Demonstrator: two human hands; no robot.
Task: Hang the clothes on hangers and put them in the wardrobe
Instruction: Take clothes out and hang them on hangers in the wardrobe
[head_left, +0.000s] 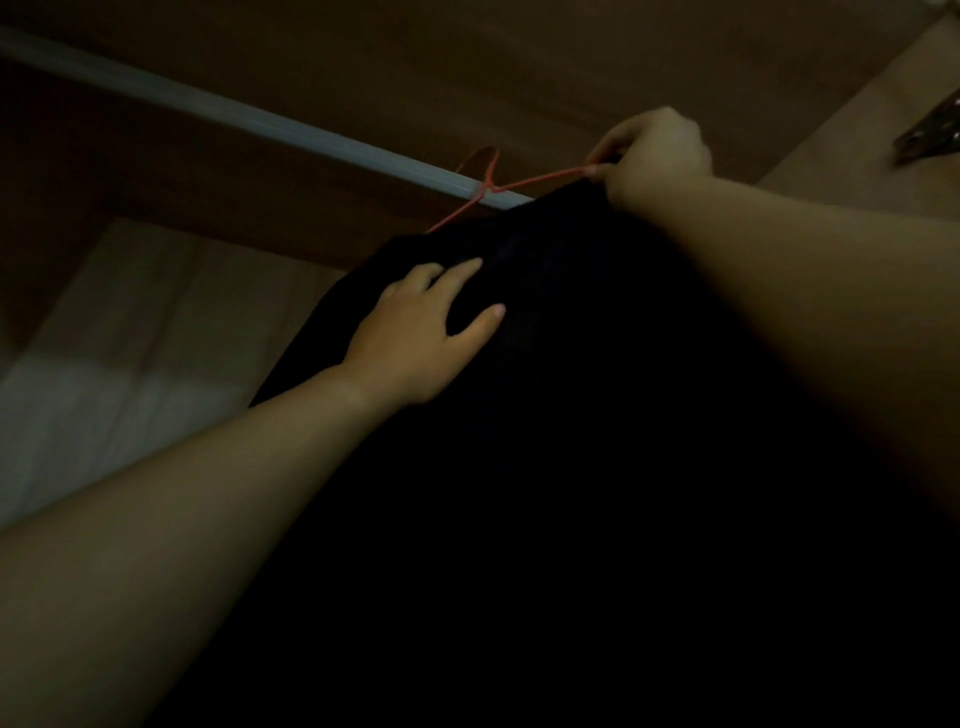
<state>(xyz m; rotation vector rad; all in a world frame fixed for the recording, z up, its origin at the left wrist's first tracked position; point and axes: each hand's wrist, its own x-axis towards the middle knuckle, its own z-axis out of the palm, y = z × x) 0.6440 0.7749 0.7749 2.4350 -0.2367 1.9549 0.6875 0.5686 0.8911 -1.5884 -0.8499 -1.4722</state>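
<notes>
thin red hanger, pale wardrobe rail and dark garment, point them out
thin red hanger (540, 179), head view, on its right shoulder arm
pale wardrobe rail (234, 115), head view, on the middle of the bar
dark garment (571, 415), head view, on the middle of the hanging cloth

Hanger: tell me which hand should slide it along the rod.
Right. The right hand pinches the hanger by its arm, near the rod; the left hand only rests flat on the garment.

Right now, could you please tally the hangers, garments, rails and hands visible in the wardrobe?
Hangers: 1, the red hanger
Garments: 1, the black garment
Rails: 1, the white rail
Hands: 2, the left hand and the right hand
Total: 5
</notes>
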